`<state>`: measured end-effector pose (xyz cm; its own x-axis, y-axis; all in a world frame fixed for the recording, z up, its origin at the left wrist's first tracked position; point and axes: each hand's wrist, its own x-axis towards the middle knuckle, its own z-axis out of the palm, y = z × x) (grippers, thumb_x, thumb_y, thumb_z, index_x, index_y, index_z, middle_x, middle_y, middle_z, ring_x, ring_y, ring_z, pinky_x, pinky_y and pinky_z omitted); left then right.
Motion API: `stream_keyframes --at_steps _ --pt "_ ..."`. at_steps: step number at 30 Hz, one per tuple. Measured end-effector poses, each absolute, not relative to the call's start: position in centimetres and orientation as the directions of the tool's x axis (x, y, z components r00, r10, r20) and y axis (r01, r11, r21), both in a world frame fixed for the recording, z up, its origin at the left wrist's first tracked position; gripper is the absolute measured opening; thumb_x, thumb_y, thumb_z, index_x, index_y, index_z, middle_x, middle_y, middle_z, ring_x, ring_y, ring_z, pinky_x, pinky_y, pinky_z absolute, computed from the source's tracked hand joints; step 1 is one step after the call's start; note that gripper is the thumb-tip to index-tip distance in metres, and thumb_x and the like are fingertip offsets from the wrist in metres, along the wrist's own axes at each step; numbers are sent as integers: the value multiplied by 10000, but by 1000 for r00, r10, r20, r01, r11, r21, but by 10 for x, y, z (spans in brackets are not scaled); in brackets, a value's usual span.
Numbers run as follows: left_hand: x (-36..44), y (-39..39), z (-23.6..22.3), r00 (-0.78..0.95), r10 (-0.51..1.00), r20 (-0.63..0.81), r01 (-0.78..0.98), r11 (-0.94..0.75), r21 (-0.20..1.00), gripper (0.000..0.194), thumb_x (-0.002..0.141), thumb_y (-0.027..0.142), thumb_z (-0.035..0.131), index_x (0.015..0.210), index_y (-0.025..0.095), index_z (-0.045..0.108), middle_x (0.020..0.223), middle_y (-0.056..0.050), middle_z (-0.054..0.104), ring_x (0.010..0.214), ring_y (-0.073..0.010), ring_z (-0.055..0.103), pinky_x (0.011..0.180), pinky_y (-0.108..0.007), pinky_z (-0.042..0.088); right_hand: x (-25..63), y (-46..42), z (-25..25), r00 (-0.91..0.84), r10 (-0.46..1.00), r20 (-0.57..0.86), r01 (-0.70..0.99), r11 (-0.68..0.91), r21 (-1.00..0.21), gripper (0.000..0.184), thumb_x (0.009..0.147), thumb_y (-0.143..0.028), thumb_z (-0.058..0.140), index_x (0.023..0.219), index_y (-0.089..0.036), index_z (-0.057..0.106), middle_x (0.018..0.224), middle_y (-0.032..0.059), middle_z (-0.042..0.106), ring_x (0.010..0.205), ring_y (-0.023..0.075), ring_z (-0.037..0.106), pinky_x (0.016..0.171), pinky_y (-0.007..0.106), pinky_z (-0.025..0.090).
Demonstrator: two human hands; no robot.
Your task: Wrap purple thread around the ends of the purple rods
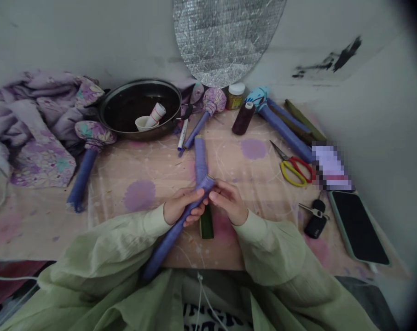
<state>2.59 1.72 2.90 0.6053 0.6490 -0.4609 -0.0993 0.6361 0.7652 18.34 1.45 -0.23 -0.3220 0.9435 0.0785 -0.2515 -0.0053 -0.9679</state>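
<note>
My left hand [182,204] is closed around a purple-wrapped stick [170,241], thumb along its top. The stick slants from near my lap up to the middle of the table. At its upper end, my right hand [231,202] has bent fingers on the wrapping, thumb and forefinger close together. Whether a loose edge of the wrapping is between them cannot be made out. Beneath both hands lies another stick [200,154], purple-wrapped at the far part and bare dark green at the near end; its middle is hidden.
Scissors [293,170], keys [316,218] and a phone [360,227] lie at right. Behind stand a thread spool [243,118], a jar [235,95] and a pan [141,110] with paper cups. Cloth-headed purple sticks [84,177] and floral fabric [39,133] lie around; a marker [182,135] is near the pan.
</note>
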Motion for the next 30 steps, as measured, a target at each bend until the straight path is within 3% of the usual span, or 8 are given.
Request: stream_keyframes --at_steps 6,10,15,17,21,24,30 --pt "18 18 32 633 664 -398 -134 601 788 461 710 572 622 780 127 525 425 79 411 296 -54 351 255 -152 300 181 15 -2 -293 954 60 -243 -13 -970 292 731 -434 677 823 -171 590 599 -17 593 534 89 497 529 240 389" --pt "14 19 27 689 625 -368 -145 615 775 418 765 555 568 799 142 521 427 80 420 276 -55 324 242 -151 288 180 13 -5 -279 957 77 -207 19 -978 336 740 -471 659 865 -166 597 577 -39 520 507 81 447 506 235 356" --pt "15 25 22 876 371 -309 -40 694 719 570 803 658 413 522 162 427 347 50 335 240 -59 269 206 -179 247 179 11 -7 -298 946 128 -145 88 -986 393 788 -536 580 915 -165 604 613 -32 466 552 92 436 506 233 363" --pt "18 26 24 841 446 -308 -82 667 741 531 745 655 516 600 147 473 428 37 425 288 -67 363 242 -185 322 178 11 -6 -302 946 116 -158 70 -985 432 769 -569 582 929 -168 588 641 -20 512 570 100 483 509 232 397" --pt "26 22 31 593 735 -329 -143 498 855 505 634 591 682 792 138 524 612 7 546 450 -97 524 354 -206 449 177 11 -3 -343 937 60 -265 -36 -964 468 727 -593 610 918 -173 535 623 -25 564 518 104 551 523 252 471" --pt "32 13 36 498 812 -304 -129 417 900 494 673 592 657 792 136 510 575 33 505 416 -64 466 328 -165 393 177 11 -2 -327 943 67 -275 -27 -961 462 713 -575 634 914 -169 539 608 -36 560 463 82 513 507 246 459" --pt "37 1 47 362 909 -206 -34 234 972 389 737 473 667 872 151 497 509 85 440 349 -30 370 287 -119 268 177 12 -3 -259 958 126 -294 47 -955 521 683 -567 663 995 -167 542 578 -66 480 458 62 405 434 207 321"
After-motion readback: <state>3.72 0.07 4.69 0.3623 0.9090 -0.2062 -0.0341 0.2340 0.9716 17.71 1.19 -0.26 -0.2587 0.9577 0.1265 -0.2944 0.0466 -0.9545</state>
